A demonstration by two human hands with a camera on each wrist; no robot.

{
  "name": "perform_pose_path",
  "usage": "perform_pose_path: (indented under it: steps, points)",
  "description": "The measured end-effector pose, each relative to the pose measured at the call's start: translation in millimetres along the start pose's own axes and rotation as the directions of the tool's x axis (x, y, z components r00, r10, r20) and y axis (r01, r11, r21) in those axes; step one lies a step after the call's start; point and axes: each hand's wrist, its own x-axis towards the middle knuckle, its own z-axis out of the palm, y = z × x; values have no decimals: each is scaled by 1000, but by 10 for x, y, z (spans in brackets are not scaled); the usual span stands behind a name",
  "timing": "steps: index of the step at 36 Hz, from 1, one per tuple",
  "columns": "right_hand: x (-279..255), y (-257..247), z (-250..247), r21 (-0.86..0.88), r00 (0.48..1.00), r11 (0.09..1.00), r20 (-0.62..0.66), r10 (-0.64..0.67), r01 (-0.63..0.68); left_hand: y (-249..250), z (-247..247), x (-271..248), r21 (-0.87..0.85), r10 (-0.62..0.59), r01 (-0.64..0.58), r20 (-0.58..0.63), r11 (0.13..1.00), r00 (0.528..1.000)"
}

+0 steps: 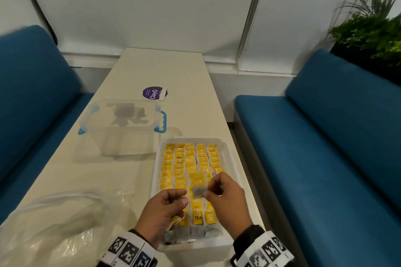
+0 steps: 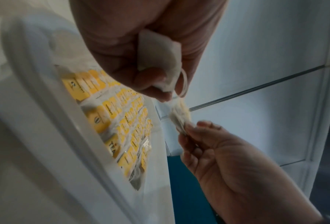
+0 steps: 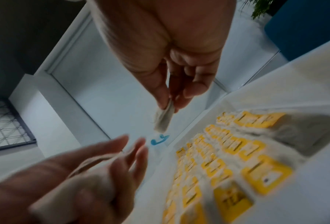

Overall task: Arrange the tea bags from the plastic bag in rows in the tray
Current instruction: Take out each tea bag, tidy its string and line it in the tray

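A white tray [image 1: 196, 246] near the table's right edge holds rows of tea bags [image 1: 191, 158] with yellow tags. Over its near half, my right hand [image 1: 211, 191] pinches one grey tea bag [image 1: 198, 192] by its edge between thumb and forefinger. The right wrist view shows this bag [image 3: 164, 119] hanging from my fingertips. My left hand [image 1: 178, 197] is just left of it, its fingers curled round spare tea bags [image 2: 158, 60] in the palm. A yellow tag [image 1: 175, 220] pokes out under that hand. The crumpled clear plastic bag [image 1: 65, 212] lies at the near left.
A clear box with blue clips [image 1: 121, 119] and its lid [image 1: 128, 145] stand beyond the plastic bag, left of the tray. A purple round sticker [image 1: 154, 93] lies farther back. Blue benches [image 1: 325, 147] flank the narrow cream table [image 1: 165, 67].
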Motion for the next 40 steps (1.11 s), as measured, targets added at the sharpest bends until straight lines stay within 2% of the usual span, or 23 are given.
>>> perform_pose_path:
  steps: [3, 8, 13, 26, 32, 36, 38, 40]
  points:
    - [97, 104, -158, -91, 996, 993, -52, 73, -78, -19, -29, -3, -15, -28, 28, -7, 999, 1000]
    - [202, 213, -378, -305, 986, 937, -49, 161, -168, -56, -30, -1, 3, -52, 52, -37, 999, 998]
    - [154, 193, -421, -559, 967, 810, 57, 249, -176, -59, 10, -4, -3, -61, 61, -48, 998, 997]
    - [114, 234, -201, -728, 935, 669, 114, 337, -152, -45, 105, -39, -29, -120, 120, -24, 992, 992]
    - [96, 305, -168, -805, 933, 592, 179, 312, -44, -49, 89, -30, -22, -139, 139, -17, 990, 990]
    - [100, 209, -180, -817, 968, 576, 132, 214, -16, -15, 101, -29, -47, -140, 140, -1, 989, 990]
    - [114, 131, -206, -787, 981, 617, 122, 150, 3, -4, 109, -24, -69, -151, 151, 8, 986, 989]
    - [130, 51, -231, -696, 982, 717, 161, 100, 41, -2, 123, -9, -99, -168, 169, 17, 981, 986]
